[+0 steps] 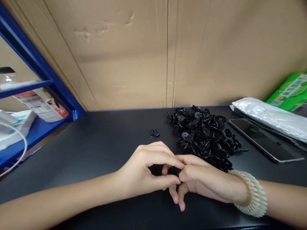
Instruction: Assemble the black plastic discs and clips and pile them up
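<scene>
My left hand (146, 171) and my right hand (203, 182) meet fingertip to fingertip low over the black table (100, 147). Both are curled in a pinch around a small dark piece (177, 172), which the fingers mostly hide. A pile of small black round plastic parts (203, 134) lies just behind my right hand. One single black part (153, 132) sits apart, left of the pile. A white beaded bracelet (254, 193) is on my right wrist.
A phone (263, 139) lies flat to the right of the pile, with a white plastic bag (271, 116) and a green package (291, 91) behind it. A cardboard wall (168, 54) stands at the back. Blue shelving (31, 60) with boxes is at the left.
</scene>
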The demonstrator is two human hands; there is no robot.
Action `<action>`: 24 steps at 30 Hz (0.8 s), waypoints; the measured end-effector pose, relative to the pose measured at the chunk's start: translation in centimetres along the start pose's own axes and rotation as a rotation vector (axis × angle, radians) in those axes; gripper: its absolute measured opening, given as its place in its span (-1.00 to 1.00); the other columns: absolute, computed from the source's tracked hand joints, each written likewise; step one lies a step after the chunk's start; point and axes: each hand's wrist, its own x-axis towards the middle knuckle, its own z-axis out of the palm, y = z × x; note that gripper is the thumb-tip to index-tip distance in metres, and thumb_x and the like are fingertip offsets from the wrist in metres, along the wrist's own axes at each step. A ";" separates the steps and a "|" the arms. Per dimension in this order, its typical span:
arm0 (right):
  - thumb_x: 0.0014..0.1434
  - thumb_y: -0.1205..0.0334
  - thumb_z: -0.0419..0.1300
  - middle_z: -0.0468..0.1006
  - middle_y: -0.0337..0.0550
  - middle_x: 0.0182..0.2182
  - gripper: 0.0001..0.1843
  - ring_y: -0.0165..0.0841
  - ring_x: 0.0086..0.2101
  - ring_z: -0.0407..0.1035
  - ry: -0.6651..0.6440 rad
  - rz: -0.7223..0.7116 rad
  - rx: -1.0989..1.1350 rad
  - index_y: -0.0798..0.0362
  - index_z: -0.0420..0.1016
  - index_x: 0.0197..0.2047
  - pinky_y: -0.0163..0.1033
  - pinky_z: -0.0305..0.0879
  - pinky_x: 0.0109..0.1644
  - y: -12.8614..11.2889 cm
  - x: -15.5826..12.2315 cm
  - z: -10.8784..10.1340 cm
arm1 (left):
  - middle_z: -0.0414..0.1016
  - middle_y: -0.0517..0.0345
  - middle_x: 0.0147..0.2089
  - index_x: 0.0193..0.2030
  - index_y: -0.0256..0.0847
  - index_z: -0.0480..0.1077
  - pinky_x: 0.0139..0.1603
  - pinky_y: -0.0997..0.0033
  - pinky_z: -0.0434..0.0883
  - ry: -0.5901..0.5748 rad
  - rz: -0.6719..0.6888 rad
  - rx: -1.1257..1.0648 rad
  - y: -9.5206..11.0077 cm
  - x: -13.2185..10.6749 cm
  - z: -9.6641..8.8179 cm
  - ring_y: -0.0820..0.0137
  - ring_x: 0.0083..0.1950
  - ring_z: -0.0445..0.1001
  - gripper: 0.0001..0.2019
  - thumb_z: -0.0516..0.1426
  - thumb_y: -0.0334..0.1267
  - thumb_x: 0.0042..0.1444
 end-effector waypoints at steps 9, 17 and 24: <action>-0.13 0.45 0.06 0.40 -0.27 -0.51 -0.76 -0.41 -0.48 0.39 -0.008 0.065 0.030 0.13 0.32 -0.30 -0.28 0.34 -0.39 0.1 0.1 0.0 | 0.58 -0.05 -0.28 -0.25 -0.41 0.60 -0.43 0.57 0.47 -0.096 -0.099 -0.089 0.1 0.3 0.2 0.44 -0.39 0.49 -0.84 0.25 -0.52 -0.01; -0.04 0.42 0.14 0.30 -0.30 -0.45 -0.83 -0.54 -0.56 0.25 0.051 0.024 0.059 0.12 0.28 -0.31 -0.34 0.08 -0.47 0.3 -0.2 0.2 | 0.56 0.05 -0.31 -0.35 -0.34 0.59 -0.42 0.49 0.53 0.065 -0.353 -0.425 -1.1 0.4 -0.5 0.42 -0.40 0.54 -0.87 0.22 -0.55 -0.02; -0.09 0.47 0.10 0.32 -0.30 -0.37 -0.68 -0.50 -0.48 0.28 0.077 -0.076 0.057 0.09 0.26 -0.19 -0.29 0.18 -0.38 0.5 -0.3 0.3 | 0.62 0.15 -0.32 -0.25 -0.27 0.58 -0.24 0.59 0.50 -0.018 -0.582 -0.518 -1.3 1.1 -2.8 0.49 -0.28 0.57 -0.84 0.29 -0.50 0.00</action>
